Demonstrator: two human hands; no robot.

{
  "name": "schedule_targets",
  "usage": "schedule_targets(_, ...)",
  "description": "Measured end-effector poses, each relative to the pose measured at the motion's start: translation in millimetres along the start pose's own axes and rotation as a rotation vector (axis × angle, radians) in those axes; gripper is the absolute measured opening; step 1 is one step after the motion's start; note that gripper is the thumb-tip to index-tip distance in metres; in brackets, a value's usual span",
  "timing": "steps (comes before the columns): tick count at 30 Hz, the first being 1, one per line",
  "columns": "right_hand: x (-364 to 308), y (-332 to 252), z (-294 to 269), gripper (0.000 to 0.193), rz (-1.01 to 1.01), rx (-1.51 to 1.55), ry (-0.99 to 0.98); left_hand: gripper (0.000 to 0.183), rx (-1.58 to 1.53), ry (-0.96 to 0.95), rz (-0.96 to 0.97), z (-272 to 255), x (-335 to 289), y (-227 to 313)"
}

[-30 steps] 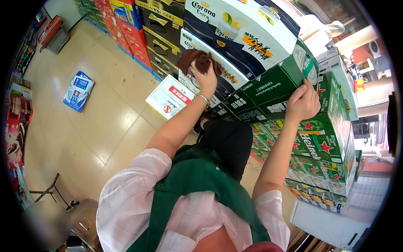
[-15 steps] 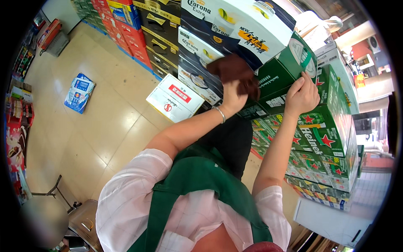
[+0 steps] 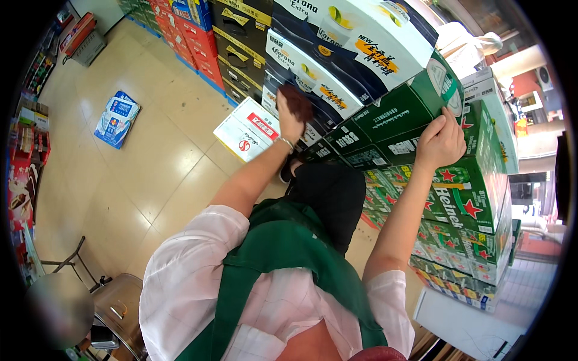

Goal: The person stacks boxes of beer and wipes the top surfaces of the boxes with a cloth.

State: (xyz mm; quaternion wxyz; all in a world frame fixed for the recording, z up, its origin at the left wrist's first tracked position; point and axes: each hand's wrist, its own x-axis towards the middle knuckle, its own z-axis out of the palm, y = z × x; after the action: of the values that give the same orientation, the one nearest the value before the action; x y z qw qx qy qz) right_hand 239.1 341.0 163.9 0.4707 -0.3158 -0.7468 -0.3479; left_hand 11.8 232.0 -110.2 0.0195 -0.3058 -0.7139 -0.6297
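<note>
My left hand [image 3: 290,123] is closed on a dark brown cloth [image 3: 294,103], which presses against the side of a white and navy beer carton [image 3: 313,84]. Another carton of the same kind [image 3: 361,48] sits on top of it. My right hand [image 3: 441,141] rests against a dark green beer carton [image 3: 403,114], its fingers bent over the edge; nothing shows in its grip. Beneath that hand are stacked bright green cartons with red stars [image 3: 463,192].
A white carton with a red label [image 3: 248,129] sits low beside my left forearm. Black and gold cartons [image 3: 241,48] and red cartons [image 3: 198,51] line the far wall. A blue and white pack [image 3: 116,120] lies on the tiled floor [image 3: 174,156]. A chair [image 3: 117,307] stands at lower left.
My left hand has swept the brown cloth leftward, from the green carton's side to the white and navy carton. My right hand stays on the green carton. The view has shifted slightly.
</note>
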Motion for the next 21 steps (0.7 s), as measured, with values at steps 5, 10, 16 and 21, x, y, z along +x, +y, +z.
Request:
schedule_targets(5,3,-1,3,0.024,-0.032,0.011,0.03,0.075,-0.316,0.295,-0.086,-18,111,-58)
schedule_targets(10,1,-1,5,0.025,-0.034,-0.032,0.04,0.053,-0.436,0.224,-0.2,-30,134,-59)
schedule_targets(16,-4,4,7,0.025,-0.038,-0.028,0.03,0.027,-0.905,0.031,-0.572,-25,81,-80)
schedule_targets(21,3,2,8,0.025,-0.06,-0.021,0.044,0.062,-0.657,-0.061,-1.101,26,-10,-189)
